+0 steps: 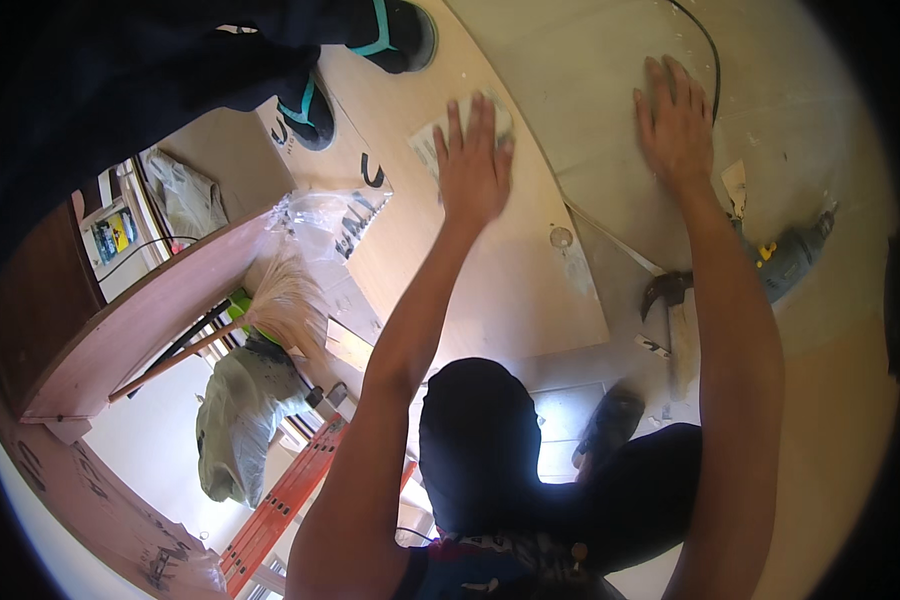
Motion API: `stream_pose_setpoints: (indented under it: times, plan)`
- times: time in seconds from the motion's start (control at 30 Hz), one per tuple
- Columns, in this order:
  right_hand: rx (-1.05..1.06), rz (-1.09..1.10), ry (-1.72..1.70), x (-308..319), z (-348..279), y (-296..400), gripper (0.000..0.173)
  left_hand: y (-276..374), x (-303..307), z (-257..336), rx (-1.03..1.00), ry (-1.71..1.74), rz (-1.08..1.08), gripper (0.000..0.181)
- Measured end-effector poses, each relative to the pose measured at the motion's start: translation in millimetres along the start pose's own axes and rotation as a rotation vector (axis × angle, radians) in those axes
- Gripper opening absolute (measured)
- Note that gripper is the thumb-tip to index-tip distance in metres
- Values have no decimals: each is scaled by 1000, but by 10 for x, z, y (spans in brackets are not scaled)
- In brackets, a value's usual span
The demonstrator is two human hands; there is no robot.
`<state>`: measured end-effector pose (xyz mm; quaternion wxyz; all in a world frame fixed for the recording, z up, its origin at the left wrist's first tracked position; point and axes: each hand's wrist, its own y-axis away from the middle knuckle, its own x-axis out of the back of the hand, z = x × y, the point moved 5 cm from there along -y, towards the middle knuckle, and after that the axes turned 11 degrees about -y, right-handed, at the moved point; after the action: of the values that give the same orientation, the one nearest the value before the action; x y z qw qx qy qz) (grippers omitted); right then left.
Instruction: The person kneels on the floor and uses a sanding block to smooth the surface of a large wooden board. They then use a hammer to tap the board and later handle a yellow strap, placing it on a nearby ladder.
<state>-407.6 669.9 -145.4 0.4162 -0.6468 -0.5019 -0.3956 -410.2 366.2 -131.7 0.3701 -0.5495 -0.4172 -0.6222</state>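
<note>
My left hand [474,169] lies flat, fingers spread, over a pale sheet [424,144] that bears faint printing. Whether the sheet is paper or sandpaper is not clear. Beneath it is a light wood-grain board [465,292] with a round hole or mark [561,237] near its corner. My right hand [675,124] holds nothing and rests palm down on a greyish flat surface [585,112] to the right of the board, beside a dark cable [712,52]. A claw hammer [667,292] and a power drill [795,259] lie near my right forearm, which partly covers both.
Another person's feet in flip-flops [379,37] stand on the board at the upper left. To the left are a straw broom [285,296], a stuffed plastic bag [244,420], a red ladder [285,499] and a pinkish panel [150,315]. Clear plastic film [319,210] lies by the board's edge.
</note>
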Motion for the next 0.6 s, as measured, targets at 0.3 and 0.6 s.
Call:
stream_pose_setpoints:
  times: [0.3, 0.6]
  plan:
    - [22, 28, 32, -66, 57, 39, 53, 1376, -322, -8, -331, -110, -257, 69]
    - [62, 85, 79, -156, 77, 67, 54, 1616, -29, -203, -255, -105, -184, 65]
